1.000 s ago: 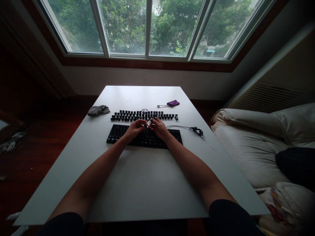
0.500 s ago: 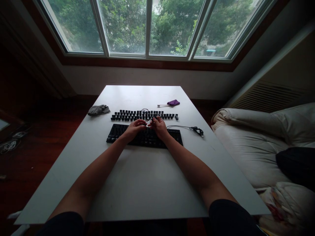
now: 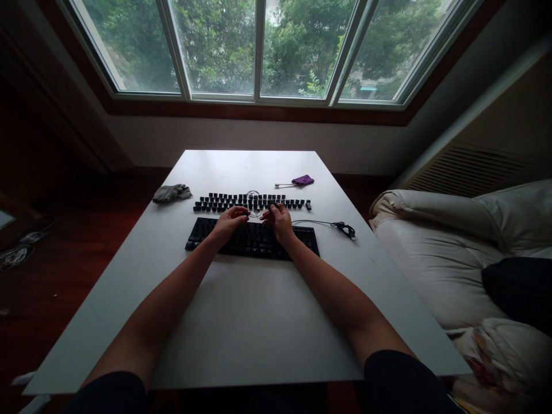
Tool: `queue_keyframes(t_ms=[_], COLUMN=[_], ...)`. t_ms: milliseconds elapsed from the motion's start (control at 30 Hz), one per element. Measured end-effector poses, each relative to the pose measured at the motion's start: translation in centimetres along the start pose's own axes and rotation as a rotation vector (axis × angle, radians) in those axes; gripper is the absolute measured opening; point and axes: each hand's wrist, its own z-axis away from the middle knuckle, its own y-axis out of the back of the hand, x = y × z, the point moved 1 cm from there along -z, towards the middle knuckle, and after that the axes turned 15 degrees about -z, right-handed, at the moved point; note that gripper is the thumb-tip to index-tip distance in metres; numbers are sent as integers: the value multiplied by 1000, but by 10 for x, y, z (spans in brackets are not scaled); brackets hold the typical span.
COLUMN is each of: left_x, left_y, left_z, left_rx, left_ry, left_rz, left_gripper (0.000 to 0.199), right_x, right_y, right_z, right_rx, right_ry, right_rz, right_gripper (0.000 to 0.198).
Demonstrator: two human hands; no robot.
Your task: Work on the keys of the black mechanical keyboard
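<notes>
My left hand [image 3: 232, 224] is closed in a pinch on a small black keycap [image 3: 247, 214], above the left-middle part of a black keyboard [image 3: 200, 231]. My right hand [image 3: 279, 223] is closed on a dark-handled tool with thin wire loops, which looks like a wire keycap puller [image 3: 257, 214]; its loops point left toward my other hand. A small gap separates the two hands. Beyond them, loose black keycaps [image 3: 215, 202] stand in rows on the table. My hands hide part of the keyboard's middle.
On the white table [image 3: 254, 322] lie a grey cloth [image 3: 172, 194] at left and a purple pouch [image 3: 303, 180] with a pale stick [image 3: 282, 185] at back right. The keyboard's bundled cable [image 3: 345, 230] rests on the right. A pale sofa [image 3: 422, 253] stands right of the table.
My left hand has moved left, away from my right hand, with the small keycap in its fingers. The wire loops now show between the hands. My right hand has barely moved.
</notes>
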Motion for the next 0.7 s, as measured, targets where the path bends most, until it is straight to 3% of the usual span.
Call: queue_keyframes(t_ms=[233,500,700], left_x=[-2,6,-2], left_y=[18,3,-6], left_z=[-19,-48,-62], left_rx=[200,142,90], left_ry=[-105,-296,-370], left_rz=[-481,-1100,-1333], left_gripper=[27,26,21], right_x=[0,1,2], right_y=[-1,3,4], right_z=[0,-3,-4], right_rx=[6,-4,1], right_ry=[-23,-26,-39], right_rz=[10,18,16], right_gripper=[37,38,38])
